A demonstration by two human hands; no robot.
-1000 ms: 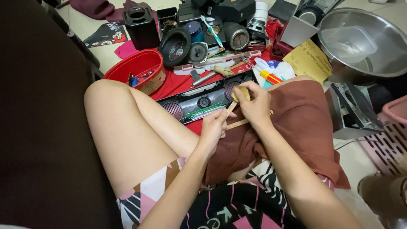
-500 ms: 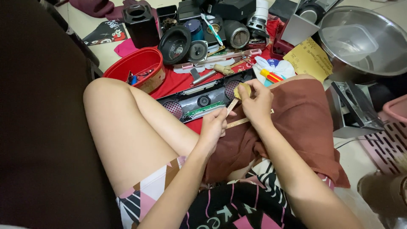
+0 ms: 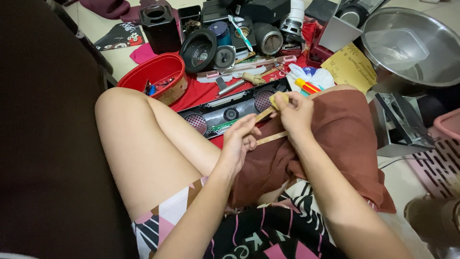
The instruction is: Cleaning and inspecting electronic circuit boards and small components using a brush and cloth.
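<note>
Thin brass strips (image 3: 271,138), pinched by the left hand (image 3: 239,140); at two o'clock, the right hand (image 3: 294,114) grips a yellow pad (image 3: 278,98).

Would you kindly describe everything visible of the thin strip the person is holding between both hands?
The thin strip is a narrow, flat, tan-gold piece, possibly a slim circuit board or metal bar. It slants up to the right above the brown cloth. The left hand pinches its lower end; the right hand presses a small yellowish pad against its upper end. A second similar strip lies just below it.
</note>
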